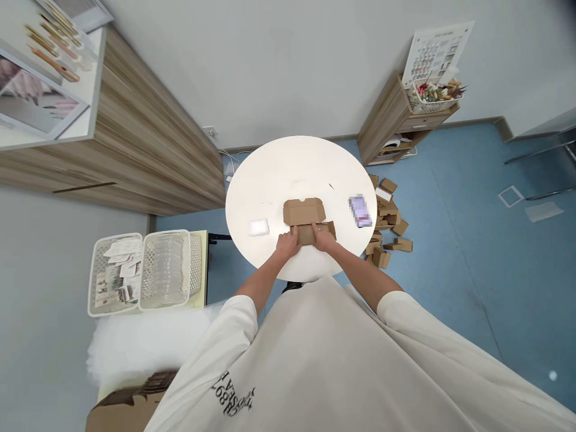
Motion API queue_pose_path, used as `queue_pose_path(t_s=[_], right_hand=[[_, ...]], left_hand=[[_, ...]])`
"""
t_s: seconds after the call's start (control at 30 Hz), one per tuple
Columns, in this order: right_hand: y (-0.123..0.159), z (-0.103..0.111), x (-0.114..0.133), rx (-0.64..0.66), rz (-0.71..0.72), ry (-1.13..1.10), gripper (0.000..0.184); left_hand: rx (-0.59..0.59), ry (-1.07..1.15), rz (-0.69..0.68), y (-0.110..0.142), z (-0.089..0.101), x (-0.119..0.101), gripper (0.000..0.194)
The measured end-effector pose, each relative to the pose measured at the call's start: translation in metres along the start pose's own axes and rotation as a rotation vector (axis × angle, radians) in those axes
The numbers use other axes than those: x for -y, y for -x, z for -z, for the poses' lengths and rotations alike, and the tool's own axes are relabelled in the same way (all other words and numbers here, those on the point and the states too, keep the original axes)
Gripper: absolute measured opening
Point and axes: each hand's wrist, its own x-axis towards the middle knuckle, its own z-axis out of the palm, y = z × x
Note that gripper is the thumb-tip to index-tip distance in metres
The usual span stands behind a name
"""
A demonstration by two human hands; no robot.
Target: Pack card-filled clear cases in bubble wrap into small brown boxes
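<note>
On the round white table (270, 174) lies a small brown cardboard box (306, 234), its lid (304, 211) folded open away from me. My left hand (288, 242) grips the box's left end, thumb at the inner edge. At the right end my right hand (324, 239) holds the wall, beside a side flap (332, 228) that sticks outward. The inside of the box is too small to make out. A white flat packet (258, 227) rests on the table to the left of my hands. To the right is a purple item (360, 210), blurred out by pixels.
Several small cardboard boxes (387, 213) are heaped on the floor right of the table. White baskets (142, 270) with papers and clear plastic cases stand at the left. A wooden cabinet (157, 132) and a small shelf unit (396, 120) flank the table by the wall.
</note>
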Motion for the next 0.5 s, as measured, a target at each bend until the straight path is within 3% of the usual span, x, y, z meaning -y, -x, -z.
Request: queue_pose_path(t_s=[0.07,0.13,0.33,0.43,0.5], right_hand=[[-0.001,-0.001,0.0,-0.005,0.002,-0.001,0.1],[-0.001,-0.002,-0.001,-0.016,0.007,-0.003,0.1],[0.009,-0.017,-0.012,-0.137,0.036,-0.055,0.09],[0.025,-0.028,-0.027,-0.303,0.068,-0.057,0.077],[0.034,-0.033,-0.039,-0.447,0.002,-0.015,0.069]], left_hand=[[0.025,0.004,0.006,-0.003,0.001,-0.001,0.1],[0.05,-0.007,0.018,-0.007,0.001,0.0,0.111],[0.063,-0.029,0.012,-0.016,-0.001,0.002,0.108],[0.074,-0.046,0.005,-0.018,-0.002,0.002,0.107],[0.071,-0.055,0.003,-0.019,-0.004,0.002,0.107]])
